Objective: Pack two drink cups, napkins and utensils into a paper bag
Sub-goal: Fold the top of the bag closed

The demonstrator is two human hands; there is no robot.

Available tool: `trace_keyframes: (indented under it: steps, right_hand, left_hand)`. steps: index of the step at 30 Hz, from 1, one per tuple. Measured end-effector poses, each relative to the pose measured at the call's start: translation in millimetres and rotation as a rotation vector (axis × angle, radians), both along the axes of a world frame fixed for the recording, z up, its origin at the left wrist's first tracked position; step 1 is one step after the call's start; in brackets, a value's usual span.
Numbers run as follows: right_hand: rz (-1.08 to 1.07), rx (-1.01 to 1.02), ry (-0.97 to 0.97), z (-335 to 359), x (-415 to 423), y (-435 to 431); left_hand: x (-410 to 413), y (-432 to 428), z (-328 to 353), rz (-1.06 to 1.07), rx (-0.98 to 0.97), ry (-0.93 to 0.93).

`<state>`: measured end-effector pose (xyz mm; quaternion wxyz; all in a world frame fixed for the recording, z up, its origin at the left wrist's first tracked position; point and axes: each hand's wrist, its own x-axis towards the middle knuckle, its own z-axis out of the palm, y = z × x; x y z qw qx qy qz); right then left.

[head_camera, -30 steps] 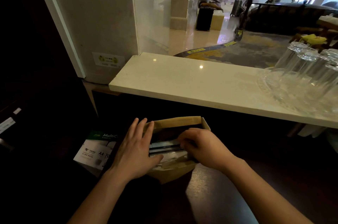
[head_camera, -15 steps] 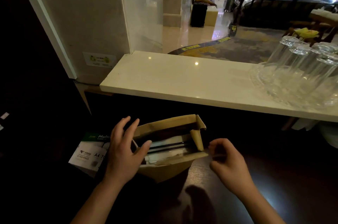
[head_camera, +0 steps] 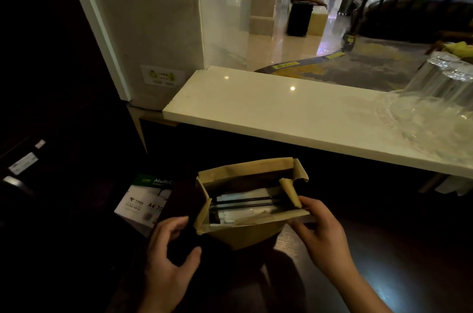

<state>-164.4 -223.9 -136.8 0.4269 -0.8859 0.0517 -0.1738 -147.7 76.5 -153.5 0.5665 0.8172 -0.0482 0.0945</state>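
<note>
A brown paper bag [head_camera: 245, 233] stands open on the dark wooden counter in front of me. Inside it lie two dark, thin sticks [head_camera: 245, 202] on top of white napkins [head_camera: 230, 216]; the cups are hidden. My right hand [head_camera: 321, 233] pinches the bag's near rim at its right corner. My left hand [head_camera: 166, 256] hovers just left of the bag, fingers curled apart, holding nothing.
A white pack of A4 paper [head_camera: 143, 204] lies left of the bag. A pale stone ledge [head_camera: 281, 113] runs behind, carrying upturned glasses [head_camera: 440, 82] on a clear tray at the right. Beyond it is a lobby with people.
My left hand has come off the bag's left side and dropped lower. My right hand left the bag's mouth, swung out right, then returned to grip the near rim.
</note>
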Motion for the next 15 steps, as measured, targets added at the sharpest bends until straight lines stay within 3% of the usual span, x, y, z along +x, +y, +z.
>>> trace_keyframes:
  steps: [6, 15]
  right_hand:
    - [-0.033, 0.006, 0.008, -2, 6, -4]
    - [-0.004, 0.225, 0.14, -2, 21, -14]
  left_hand:
    - [1, -23, 0, 0.089, 0.041, 0.024]
    - [25, -38, 8, 0.152, 0.051, -0.019]
